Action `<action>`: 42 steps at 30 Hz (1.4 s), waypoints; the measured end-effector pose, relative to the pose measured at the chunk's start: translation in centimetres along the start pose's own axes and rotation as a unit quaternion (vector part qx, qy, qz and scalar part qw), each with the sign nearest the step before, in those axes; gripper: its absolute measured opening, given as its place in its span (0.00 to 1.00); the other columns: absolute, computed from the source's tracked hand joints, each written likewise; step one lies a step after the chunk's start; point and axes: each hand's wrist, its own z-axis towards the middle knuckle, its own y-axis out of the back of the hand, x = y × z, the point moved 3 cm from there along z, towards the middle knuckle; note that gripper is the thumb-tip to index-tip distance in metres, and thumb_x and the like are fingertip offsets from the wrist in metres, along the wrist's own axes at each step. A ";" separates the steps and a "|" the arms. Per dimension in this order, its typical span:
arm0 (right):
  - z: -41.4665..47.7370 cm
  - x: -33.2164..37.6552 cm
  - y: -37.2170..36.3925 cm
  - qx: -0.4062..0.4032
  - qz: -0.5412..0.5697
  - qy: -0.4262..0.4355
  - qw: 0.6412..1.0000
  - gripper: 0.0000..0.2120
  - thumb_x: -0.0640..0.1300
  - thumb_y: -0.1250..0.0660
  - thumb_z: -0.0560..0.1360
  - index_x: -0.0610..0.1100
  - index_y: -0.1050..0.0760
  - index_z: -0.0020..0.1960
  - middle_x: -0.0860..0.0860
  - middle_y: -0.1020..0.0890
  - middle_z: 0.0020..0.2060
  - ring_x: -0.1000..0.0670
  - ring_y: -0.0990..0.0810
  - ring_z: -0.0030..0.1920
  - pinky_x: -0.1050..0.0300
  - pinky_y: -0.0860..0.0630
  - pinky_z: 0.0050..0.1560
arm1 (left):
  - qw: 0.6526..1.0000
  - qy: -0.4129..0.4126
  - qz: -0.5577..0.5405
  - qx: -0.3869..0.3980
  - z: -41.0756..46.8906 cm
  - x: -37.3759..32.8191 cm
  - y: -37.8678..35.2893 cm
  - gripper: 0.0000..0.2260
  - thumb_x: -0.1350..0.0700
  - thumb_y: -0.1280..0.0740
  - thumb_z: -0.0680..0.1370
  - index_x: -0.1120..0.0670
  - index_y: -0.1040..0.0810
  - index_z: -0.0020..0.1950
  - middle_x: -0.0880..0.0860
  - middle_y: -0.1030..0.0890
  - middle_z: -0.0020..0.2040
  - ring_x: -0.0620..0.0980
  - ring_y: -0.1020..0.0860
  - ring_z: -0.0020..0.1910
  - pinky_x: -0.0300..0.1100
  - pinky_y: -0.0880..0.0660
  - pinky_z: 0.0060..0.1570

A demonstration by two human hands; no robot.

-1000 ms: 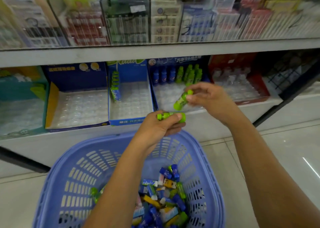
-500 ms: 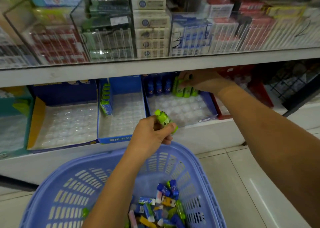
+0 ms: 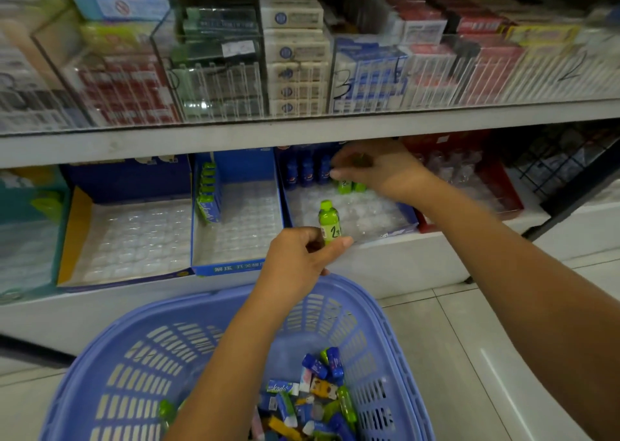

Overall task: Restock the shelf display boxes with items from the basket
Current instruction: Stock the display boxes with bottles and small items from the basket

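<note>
**Status:** restocking in progress; by my judgement at an early stage.

**Hands:** The left hand pinches one small green bottle upright between thumb and fingers. It is held over the front lip of the blue display box and is not yet seated in it. The right hand is reached to the back of the same box, fingers over the green bottles standing there. Blur prevents saying whether it pinches one or only touches them.

**Done:** In that box a few blue bottles stand along the back wall, with the green bottles just beside them. The rest of its clear blister tray shows vacant sockets.

**Outstanding:**
- The middle display box holds only a column of green packs against its left wall.
- The yellow-sided display box shows no stock in the visible tray.
- The red display box is partly hidden by the right arm, so its fill cannot be judged.
- The plastic basket below the hands holds a heap of mixed items: blue and green bottles and small packs.

Most of the work appears to lie ahead.
</note>
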 end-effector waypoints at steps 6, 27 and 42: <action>-4.9 0.9 0.0 0.107 0.117 0.007 0.987 0.09 0.49 0.25 0.66 0.52 0.18 0.47 0.53 0.15 0.39 0.57 0.17 0.37 0.70 0.23 0.40 | 0.996 -0.051 0.073 -0.012 0.9 -0.9 -1.1 0.17 0.46 0.32 0.76 0.56 0.27 0.33 0.49 0.32 0.28 0.47 0.32 0.29 0.39 0.35 0.30; -0.7 -5.5 3.8 -0.116 -0.147 -0.088 0.978 0.14 0.43 0.26 0.69 0.43 0.18 0.54 0.46 0.18 0.55 0.49 0.21 0.55 0.74 0.35 0.48 | 0.896 -0.087 0.435 0.020 0.6 0.4 -4.7 0.24 0.61 0.41 0.81 0.58 0.42 0.76 0.51 0.48 0.79 0.51 0.40 0.72 0.39 0.32 0.63; 0.0 -6.1 3.5 -0.080 -0.165 -0.113 0.976 0.17 0.44 0.26 0.70 0.42 0.19 0.57 0.45 0.20 0.60 0.47 0.23 0.60 0.68 0.34 0.55 | 0.884 -0.118 0.444 -0.087 1.3 1.9 -5.5 0.18 0.63 0.39 0.80 0.53 0.32 0.70 0.46 0.38 0.76 0.48 0.29 0.65 0.39 0.23 0.50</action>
